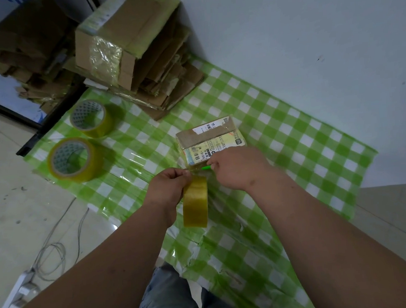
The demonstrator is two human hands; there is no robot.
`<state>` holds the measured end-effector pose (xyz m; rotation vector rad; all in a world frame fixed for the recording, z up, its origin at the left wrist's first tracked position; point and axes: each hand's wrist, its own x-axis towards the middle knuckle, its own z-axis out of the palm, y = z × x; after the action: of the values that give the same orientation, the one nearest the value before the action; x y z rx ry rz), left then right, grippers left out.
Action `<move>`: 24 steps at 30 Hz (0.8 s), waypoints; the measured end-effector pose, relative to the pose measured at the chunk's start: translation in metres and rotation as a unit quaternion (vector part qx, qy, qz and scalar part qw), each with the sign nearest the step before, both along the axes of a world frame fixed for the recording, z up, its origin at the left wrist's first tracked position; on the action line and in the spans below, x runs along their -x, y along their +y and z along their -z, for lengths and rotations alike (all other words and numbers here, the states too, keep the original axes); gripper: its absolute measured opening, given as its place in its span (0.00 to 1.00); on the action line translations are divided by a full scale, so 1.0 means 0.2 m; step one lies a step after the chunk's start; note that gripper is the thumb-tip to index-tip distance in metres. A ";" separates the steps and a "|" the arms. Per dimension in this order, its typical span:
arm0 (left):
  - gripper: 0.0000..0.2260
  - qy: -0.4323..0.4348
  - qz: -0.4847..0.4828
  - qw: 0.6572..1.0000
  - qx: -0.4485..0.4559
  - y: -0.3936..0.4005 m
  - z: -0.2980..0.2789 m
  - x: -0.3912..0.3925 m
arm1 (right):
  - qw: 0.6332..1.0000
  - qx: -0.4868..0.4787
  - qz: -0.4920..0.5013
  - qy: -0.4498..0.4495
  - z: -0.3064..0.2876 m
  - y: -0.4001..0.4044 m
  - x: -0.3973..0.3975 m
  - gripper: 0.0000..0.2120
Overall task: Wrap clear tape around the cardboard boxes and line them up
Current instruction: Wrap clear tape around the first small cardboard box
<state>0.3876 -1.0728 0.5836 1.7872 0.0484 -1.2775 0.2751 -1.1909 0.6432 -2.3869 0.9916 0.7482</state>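
Note:
A small cardboard box point(211, 139) with shipping labels and shiny tape lies on the green checked sheet point(293, 146). Just in front of it, my left hand point(168, 188) grips a roll of clear yellowish tape point(195, 201), held on edge. A short strip of tape runs from the roll up to the box's near edge. My right hand point(237, 168) grips a thin green tool point(205, 167) whose tip touches that strip between the roll and the box.
Two more tape rolls point(90, 117) point(72, 159) lie at the sheet's left. A larger taped box point(124, 36) sits on a pile of flattened cardboard point(167, 83) at the back. A white wall point(309, 36) is on the right; cables point(51, 250) lie on the floor.

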 end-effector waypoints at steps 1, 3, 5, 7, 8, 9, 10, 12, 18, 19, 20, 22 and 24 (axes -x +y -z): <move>0.06 -0.001 -0.001 1.000 0.001 0.00 0.00 0.00 | 1.000 0.002 -0.002 -0.003 0.01 0.00 -0.01 0.16; 0.06 -0.003 -0.002 1.000 0.003 0.00 0.00 0.00 | 1.000 0.012 -0.005 -0.011 0.02 0.01 -0.02 0.15; 0.06 -0.001 0.001 1.000 0.006 0.01 0.00 0.00 | 1.000 0.020 -0.007 -0.017 0.03 0.03 -0.03 0.14; 0.06 0.003 0.000 1.000 0.010 0.01 -0.01 0.00 | 0.999 0.021 -0.002 -0.024 0.05 0.04 -0.05 0.13; 0.06 0.005 -0.002 1.000 0.011 0.01 -0.01 0.00 | 0.999 0.023 0.001 -0.028 0.05 0.05 -0.05 0.13; 0.06 0.007 -0.005 1.000 0.012 0.01 -0.01 0.00 | 0.999 0.024 0.003 -0.032 0.06 0.05 -0.05 0.13; 0.06 0.009 -0.008 1.000 0.012 0.02 -0.01 0.00 | 0.999 0.024 0.004 -0.035 0.06 0.05 -0.05 0.14; 0.05 0.012 -0.008 1.000 0.015 0.02 -0.01 -0.01 | 0.999 0.023 0.002 -0.039 0.05 0.05 -0.04 0.15; 0.05 0.021 -0.002 1.000 0.023 0.02 -0.01 -0.03 | 0.999 0.020 0.000 -0.041 0.06 0.05 -0.02 0.16; 0.05 0.021 0.000 0.999 0.025 0.02 -0.01 -0.03 | 0.999 0.014 0.003 -0.039 0.06 0.05 -0.01 0.16; 0.05 0.020 0.002 0.999 0.027 0.02 -0.01 -0.03 | 0.999 0.009 0.006 -0.037 0.06 0.05 -0.01 0.16; 0.06 0.018 0.003 0.999 0.028 0.02 -0.02 -0.04 | 0.999 0.010 0.006 -0.031 0.05 0.04 0.00 0.17; 0.08 0.018 -0.004 1.000 0.026 0.03 -0.01 -0.04 | 1.000 0.025 -0.002 -0.016 0.03 0.04 0.01 0.18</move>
<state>0.3964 -1.0675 0.5866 1.7195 0.0432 -1.2927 0.2737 -1.1838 0.6365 -2.4371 1.0050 0.6917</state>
